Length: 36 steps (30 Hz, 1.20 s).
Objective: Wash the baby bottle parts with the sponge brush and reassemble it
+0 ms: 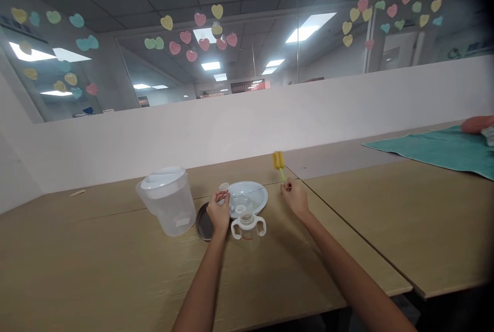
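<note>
A bottle brush (278, 161) with a yellow sponge head and thin green handle is held upright in my right hand (296, 199), whose fingers are closed on the handle. My left hand (218, 214) pinches a small, pale round lid (224, 187) over the left side of a light-blue bowl (264, 199). Small clear and white parts lie in that bowl, too indistinct to name. In front of it stands a clear baby bottle (248, 237) without a top, with a white two-handled ring (262, 225) around its neck. Reddish marks show on its side.
Left of my left hand is a dark round tray (203, 224), partly covered by the hand. A translucent lidded pitcher (175, 208) stands farther left. A flat wooden stick (77, 193) lies at far left, and a teal cloth (436, 147) at far right. A white wall closes the back.
</note>
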Each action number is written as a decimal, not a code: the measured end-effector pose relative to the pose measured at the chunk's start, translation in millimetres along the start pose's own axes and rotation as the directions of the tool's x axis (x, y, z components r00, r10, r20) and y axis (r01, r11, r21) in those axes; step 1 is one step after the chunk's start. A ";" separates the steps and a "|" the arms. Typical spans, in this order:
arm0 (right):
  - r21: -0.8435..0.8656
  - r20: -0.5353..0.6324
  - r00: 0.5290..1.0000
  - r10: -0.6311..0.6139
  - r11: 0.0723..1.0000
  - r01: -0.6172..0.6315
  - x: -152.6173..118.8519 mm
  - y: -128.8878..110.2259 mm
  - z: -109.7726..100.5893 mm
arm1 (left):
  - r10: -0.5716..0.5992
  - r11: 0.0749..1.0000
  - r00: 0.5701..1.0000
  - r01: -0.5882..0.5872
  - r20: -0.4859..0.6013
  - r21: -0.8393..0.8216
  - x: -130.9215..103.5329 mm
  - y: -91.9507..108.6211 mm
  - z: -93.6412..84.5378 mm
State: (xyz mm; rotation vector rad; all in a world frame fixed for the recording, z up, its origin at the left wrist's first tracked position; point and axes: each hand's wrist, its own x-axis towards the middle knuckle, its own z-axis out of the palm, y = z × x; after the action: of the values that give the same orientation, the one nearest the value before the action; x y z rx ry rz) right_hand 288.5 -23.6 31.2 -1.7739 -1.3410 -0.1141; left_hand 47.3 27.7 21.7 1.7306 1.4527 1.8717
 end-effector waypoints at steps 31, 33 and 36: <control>0.005 0.024 0.911 -0.412 0.911 0.412 -23.0 -5.9 6.8 | -0.120 0.966 0.980 0.078 -0.159 -0.247 12.3 -2.3 -19.7; 0.009 -0.035 0.934 -0.355 0.935 0.355 -21.3 -4.4 3.9 | -0.085 0.988 0.980 0.060 -0.181 -0.144 14.9 -5.9 -27.5; 0.028 -0.087 0.945 -0.314 0.948 0.317 -20.8 -4.2 3.5 | -0.013 0.997 0.980 0.028 -0.197 0.072 16.9 -12.1 -35.7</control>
State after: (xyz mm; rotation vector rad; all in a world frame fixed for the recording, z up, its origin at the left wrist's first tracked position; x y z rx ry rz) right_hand 275.1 -36.3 20.3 -1.4916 -1.5473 -0.3292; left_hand 6.8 27.7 29.7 1.5930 1.6233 2.0518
